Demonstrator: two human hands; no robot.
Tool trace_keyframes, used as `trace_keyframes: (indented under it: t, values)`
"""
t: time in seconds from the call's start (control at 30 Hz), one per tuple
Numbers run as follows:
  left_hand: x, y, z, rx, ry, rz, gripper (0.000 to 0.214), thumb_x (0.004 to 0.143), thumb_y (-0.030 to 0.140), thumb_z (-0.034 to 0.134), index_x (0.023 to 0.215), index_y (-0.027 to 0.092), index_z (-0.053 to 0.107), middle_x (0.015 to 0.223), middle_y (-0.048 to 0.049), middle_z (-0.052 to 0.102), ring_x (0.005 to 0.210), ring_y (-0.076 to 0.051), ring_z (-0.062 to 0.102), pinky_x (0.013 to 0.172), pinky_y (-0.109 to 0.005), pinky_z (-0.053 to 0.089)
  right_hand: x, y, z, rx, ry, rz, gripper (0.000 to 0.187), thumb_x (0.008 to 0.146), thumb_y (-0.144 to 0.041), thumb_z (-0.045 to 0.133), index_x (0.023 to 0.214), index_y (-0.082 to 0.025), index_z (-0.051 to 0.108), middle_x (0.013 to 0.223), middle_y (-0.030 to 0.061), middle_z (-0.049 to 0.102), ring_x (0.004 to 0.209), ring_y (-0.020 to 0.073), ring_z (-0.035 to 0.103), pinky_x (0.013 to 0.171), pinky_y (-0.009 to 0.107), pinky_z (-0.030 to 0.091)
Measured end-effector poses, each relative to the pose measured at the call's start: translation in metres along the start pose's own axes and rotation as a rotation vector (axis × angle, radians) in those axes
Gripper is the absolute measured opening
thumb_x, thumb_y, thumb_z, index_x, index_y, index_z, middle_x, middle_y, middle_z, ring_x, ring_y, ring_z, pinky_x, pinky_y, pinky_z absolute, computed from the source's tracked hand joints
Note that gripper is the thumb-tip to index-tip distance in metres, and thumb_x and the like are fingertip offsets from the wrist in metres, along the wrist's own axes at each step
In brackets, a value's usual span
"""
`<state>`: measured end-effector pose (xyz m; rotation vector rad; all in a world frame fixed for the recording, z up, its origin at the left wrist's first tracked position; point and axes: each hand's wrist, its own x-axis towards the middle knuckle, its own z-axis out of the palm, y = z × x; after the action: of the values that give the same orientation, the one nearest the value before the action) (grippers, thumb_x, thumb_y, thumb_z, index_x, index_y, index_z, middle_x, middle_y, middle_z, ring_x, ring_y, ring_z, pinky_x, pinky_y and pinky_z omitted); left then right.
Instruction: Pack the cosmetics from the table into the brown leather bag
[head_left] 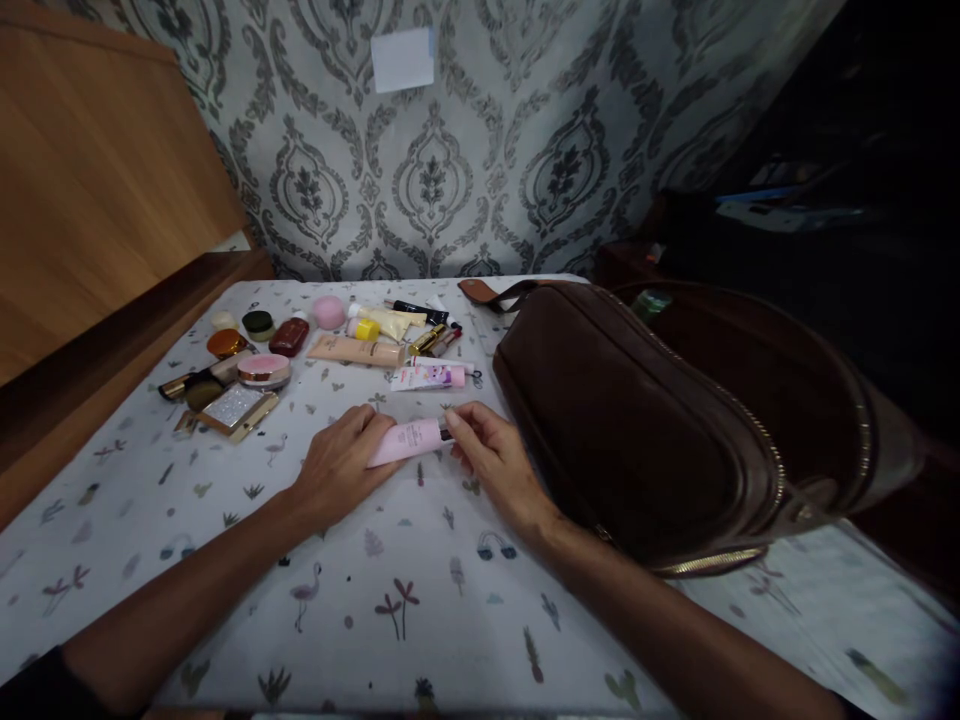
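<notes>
A pale pink cosmetic tube point(409, 443) lies across the space between my two hands, just above the patterned tablecloth. My left hand point(341, 455) is wrapped round its left end. At the other end, the fingers of my right hand point(491, 450) pinch the clear and dark cap point(445, 430). Whether the cap sits fully on the tube is hard to make out. Behind the hands lie a white and pink tube point(427, 376) and a beige tube point(356, 351). Close to my right forearm stands an open dark brown bag point(615, 420).
Several cosmetics spread over the back left, among them a pink compact point(264, 370), a glittery palette point(238, 408), a pink jar point(328, 312) and a dark red bottle point(289, 337). A wooden panel point(112, 170) borders the left side. Patterned wallpaper point(480, 150) rises behind the table.
</notes>
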<state>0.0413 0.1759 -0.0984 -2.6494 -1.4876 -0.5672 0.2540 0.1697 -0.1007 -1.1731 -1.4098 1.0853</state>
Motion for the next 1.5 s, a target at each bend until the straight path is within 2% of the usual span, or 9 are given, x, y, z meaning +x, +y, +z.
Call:
trace_keyframes:
  t: [0.23, 0.37, 0.5, 0.67, 1.0, 1.13, 1.27, 1.4, 1.5]
  values:
    - [-0.001, -0.004, -0.002, 0.217, 0.160, 0.208, 0.034, 0.103, 0.042, 0.038, 0.096, 0.018, 0.062, 0.089, -0.0084, 0.061, 0.080, -0.022, 0.057, 0.067, -0.034, 0.044, 0.000, -0.002, 0.001, -0.037, 0.004, 0.055, 0.043, 0.086, -0.062, 0.054, 0.069, -0.022, 0.050, 0.053, -0.0041, 0.044, 0.047, 0.0109, 0.038, 0.044, 0.025, 0.028]
    - [0.000, -0.006, -0.005, 0.243, 0.151, 0.265, 0.045, 0.104, 0.048, 0.030, 0.096, 0.017, 0.062, 0.086, -0.0106, 0.063, 0.079, -0.024, 0.058, 0.067, -0.036, 0.044, -0.002, -0.005, 0.000, -0.074, -0.014, 0.048, 0.044, 0.087, -0.061, 0.052, 0.067, -0.023, 0.048, 0.053, -0.0039, 0.044, 0.047, 0.0110, 0.040, 0.044, 0.025, 0.030]
    - [0.000, -0.008, -0.004, 0.196, 0.106, 0.247, 0.053, 0.101, 0.059, 0.032, 0.099, 0.016, 0.063, 0.084, -0.0100, 0.064, 0.079, -0.024, 0.059, 0.067, -0.035, 0.044, -0.003, -0.006, 0.000, -0.073, -0.025, 0.059, 0.046, 0.087, -0.064, 0.052, 0.067, -0.023, 0.046, 0.052, -0.0047, 0.043, 0.047, 0.0111, 0.040, 0.043, 0.024, 0.031]
    - [-0.001, -0.006, -0.005, 0.184, 0.131, 0.262, 0.051, 0.103, 0.054, 0.031, 0.109, 0.015, 0.064, 0.086, -0.0104, 0.066, 0.082, -0.025, 0.061, 0.069, -0.036, 0.045, -0.003, -0.004, 0.000, -0.072, -0.026, 0.067, 0.047, 0.088, -0.065, 0.052, 0.067, -0.023, 0.046, 0.051, -0.0057, 0.041, 0.046, 0.0117, 0.040, 0.044, 0.025, 0.034]
    - [0.001, -0.005, -0.007, 0.308, 0.241, 0.383, 0.044, 0.102, 0.052, 0.039, 0.095, 0.014, 0.062, 0.082, -0.0087, 0.065, 0.075, -0.023, 0.059, 0.066, -0.035, 0.042, -0.005, -0.008, 0.000, -0.094, -0.085, 0.015, 0.041, 0.091, -0.061, 0.051, 0.077, -0.023, 0.051, 0.058, -0.0050, 0.045, 0.050, 0.0127, 0.043, 0.048, 0.025, 0.033]
    - [0.004, 0.005, -0.005, 0.288, 0.187, 0.333, 0.044, 0.101, 0.055, 0.040, 0.095, 0.016, 0.059, 0.089, -0.0101, 0.068, 0.080, -0.024, 0.063, 0.067, -0.036, 0.044, -0.007, -0.007, 0.000, -0.199, -0.121, -0.071, 0.037, 0.093, -0.056, 0.049, 0.081, -0.021, 0.058, 0.059, -0.0041, 0.045, 0.054, 0.0140, 0.044, 0.052, 0.027, 0.033]
    - [0.005, 0.025, -0.005, 0.265, 0.097, 0.251, 0.036, 0.101, 0.048, 0.047, 0.113, 0.016, 0.056, 0.093, -0.0095, 0.071, 0.087, -0.026, 0.068, 0.071, -0.037, 0.048, -0.014, -0.009, 0.001, -0.257, -0.152, -0.209, 0.026, 0.094, -0.046, 0.054, 0.095, -0.021, 0.062, 0.067, -0.0023, 0.056, 0.061, 0.0153, 0.051, 0.061, 0.028, 0.040]
    - [0.005, 0.038, -0.012, 0.160, -0.127, 0.109, 0.019, 0.097, 0.034, 0.055, 0.109, 0.019, 0.056, 0.091, -0.0052, 0.073, 0.082, -0.025, 0.071, 0.068, -0.035, 0.050, -0.020, -0.011, 0.001, -0.302, -0.167, -0.405, 0.022, 0.096, -0.041, 0.056, 0.098, -0.019, 0.062, 0.080, 0.0013, 0.065, 0.068, 0.0154, 0.058, 0.066, 0.027, 0.045]
    - [0.009, 0.037, -0.022, 0.151, -0.280, 0.025, 0.016, 0.097, 0.034, 0.054, 0.105, 0.021, 0.057, 0.089, -0.0045, 0.074, 0.081, -0.026, 0.072, 0.067, -0.035, 0.049, -0.020, -0.010, 0.000, -0.335, -0.157, -0.493, 0.023, 0.098, -0.039, 0.055, 0.102, -0.018, 0.063, 0.084, 0.0029, 0.067, 0.071, 0.0153, 0.060, 0.067, 0.027, 0.047]
